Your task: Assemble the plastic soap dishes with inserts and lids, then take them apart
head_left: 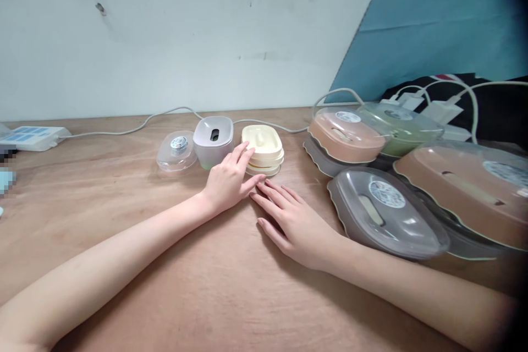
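My left hand [229, 178] reaches to the near left side of a small stack of cream-coloured plastic pieces [261, 141], its fingertips at the stack's edge. Its fingers are spread, with nothing enclosed in them; whether they press on the stack I cannot tell. My right hand [297, 226] lies palm down on the table just below the stack, fingers stretched out. Left of the stack stands a pale grey-purple tissue box [206, 143] with a dark slot in its top. Beside that sits a clear plastic cover [168, 157] bearing a round label.
At the right are several slotted, clear-topped boxes: a dark grey one [350, 192], orange ones [336, 135] and a green one [406, 133]. A white cable [136, 127] runs along the wall from a power strip [37, 137]. White plugs [441, 111] crowd the back right.
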Demonstrator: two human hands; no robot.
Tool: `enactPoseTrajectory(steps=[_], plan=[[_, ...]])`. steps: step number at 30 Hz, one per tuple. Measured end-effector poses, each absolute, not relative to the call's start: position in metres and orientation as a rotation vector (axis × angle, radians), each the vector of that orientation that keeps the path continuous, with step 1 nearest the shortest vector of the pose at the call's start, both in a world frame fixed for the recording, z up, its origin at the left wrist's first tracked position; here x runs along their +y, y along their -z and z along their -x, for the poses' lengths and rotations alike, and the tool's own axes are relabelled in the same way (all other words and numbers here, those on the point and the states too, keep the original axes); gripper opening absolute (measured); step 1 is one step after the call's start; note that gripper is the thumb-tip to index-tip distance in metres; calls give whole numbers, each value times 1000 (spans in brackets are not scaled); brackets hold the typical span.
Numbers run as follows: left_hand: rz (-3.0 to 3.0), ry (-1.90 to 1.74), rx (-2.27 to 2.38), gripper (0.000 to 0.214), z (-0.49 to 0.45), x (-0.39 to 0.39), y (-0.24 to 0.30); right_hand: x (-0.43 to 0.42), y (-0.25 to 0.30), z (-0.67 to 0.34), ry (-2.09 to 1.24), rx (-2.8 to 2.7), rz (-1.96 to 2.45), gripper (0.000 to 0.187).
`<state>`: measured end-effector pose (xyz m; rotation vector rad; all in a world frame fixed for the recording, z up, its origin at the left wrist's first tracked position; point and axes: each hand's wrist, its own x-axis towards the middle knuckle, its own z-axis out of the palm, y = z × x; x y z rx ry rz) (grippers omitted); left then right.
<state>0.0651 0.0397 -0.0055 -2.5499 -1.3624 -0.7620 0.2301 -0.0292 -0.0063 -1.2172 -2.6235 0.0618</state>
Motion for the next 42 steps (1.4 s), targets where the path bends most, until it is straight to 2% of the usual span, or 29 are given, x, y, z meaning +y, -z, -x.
enactPoseTrajectory(steps=[4,13,31,34,37,39,42], plan=[[2548,600,-1389,57,-77,48,-2,-29,4,-230,-81,-2603,1206,43],[2539,497,-1500,21,-88,50,-14,-29,6,-232,-78,-2620,1230,47],[2561,882,-1562,9,-75,51,-19,-30,4,-232,-67,-2595,1198,43],[2569,1091,-1447,9,-72,44,-19,-30,7,-233,-106,-2553,1207,47],[2609,1354,-1120,7,-58,29,-14,-29,12,-236,-142,-2370,1329,66],[2651,1383,-943,5,-41,18,-8,-29,15,-239,-188,-2199,1411,72],[2770,1283,-868,10,-10,6,-2,-30,13,-244,-284,-2031,1371,67]])
